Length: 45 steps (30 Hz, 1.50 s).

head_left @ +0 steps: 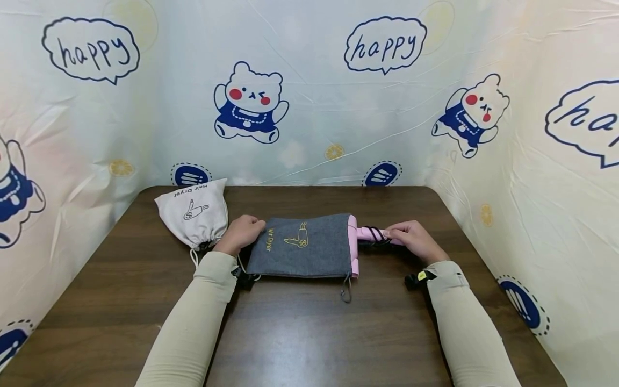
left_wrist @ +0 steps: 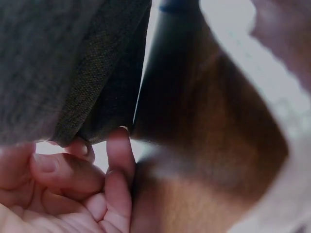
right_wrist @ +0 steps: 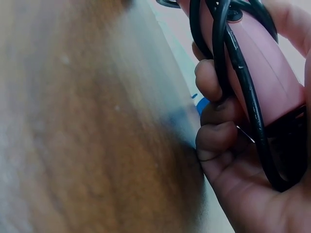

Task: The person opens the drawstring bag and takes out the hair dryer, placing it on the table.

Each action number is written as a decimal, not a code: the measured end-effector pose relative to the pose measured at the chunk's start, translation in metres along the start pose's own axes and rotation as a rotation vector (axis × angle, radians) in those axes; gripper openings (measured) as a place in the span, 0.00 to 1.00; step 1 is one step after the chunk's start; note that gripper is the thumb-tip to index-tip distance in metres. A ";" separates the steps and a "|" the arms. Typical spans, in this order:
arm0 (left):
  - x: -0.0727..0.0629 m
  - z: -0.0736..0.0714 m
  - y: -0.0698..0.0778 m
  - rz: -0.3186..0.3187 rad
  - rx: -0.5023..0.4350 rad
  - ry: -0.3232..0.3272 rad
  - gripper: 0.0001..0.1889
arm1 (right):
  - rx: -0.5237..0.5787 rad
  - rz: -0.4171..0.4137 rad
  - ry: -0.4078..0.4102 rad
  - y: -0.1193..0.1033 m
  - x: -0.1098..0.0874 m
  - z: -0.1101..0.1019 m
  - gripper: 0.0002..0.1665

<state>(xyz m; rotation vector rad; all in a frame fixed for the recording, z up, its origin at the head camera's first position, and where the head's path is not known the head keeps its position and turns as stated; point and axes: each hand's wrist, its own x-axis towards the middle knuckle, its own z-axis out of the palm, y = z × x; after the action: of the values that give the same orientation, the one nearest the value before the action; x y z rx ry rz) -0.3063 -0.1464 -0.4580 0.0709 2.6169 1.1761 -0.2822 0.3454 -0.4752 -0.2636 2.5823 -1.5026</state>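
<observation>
A dark grey drawstring bag [head_left: 309, 258] with a yellow hair dryer print lies across the middle of the table. Out of its right end sticks a pink hair dryer [head_left: 354, 242], most of its body hidden inside the cloth. My left hand [head_left: 242, 234] pinches the bag's left edge; in the left wrist view the thumb and fingertips meet the grey cloth [left_wrist: 73, 87]. With my right hand [head_left: 413, 239] I grip the dryer's handle [right_wrist: 265, 63]. A black cord [right_wrist: 245, 92] is wound around that handle, seen close in the right wrist view.
At the back left, a white drawstring bag [head_left: 195, 217] with a black hair dryer print lies close beside my left hand. The brown wooden table [head_left: 300, 333] ends at a printed curtain [head_left: 314, 107] behind and at both sides.
</observation>
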 end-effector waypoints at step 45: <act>0.001 -0.005 -0.008 0.016 -0.054 -0.010 0.23 | 0.046 -0.014 0.029 0.001 -0.001 -0.002 0.20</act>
<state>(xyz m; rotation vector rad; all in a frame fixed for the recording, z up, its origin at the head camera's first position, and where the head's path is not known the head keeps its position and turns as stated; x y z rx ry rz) -0.3081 -0.1555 -0.4608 0.0869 2.5789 1.2476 -0.2820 0.3474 -0.4751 -0.2564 2.5699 -1.5799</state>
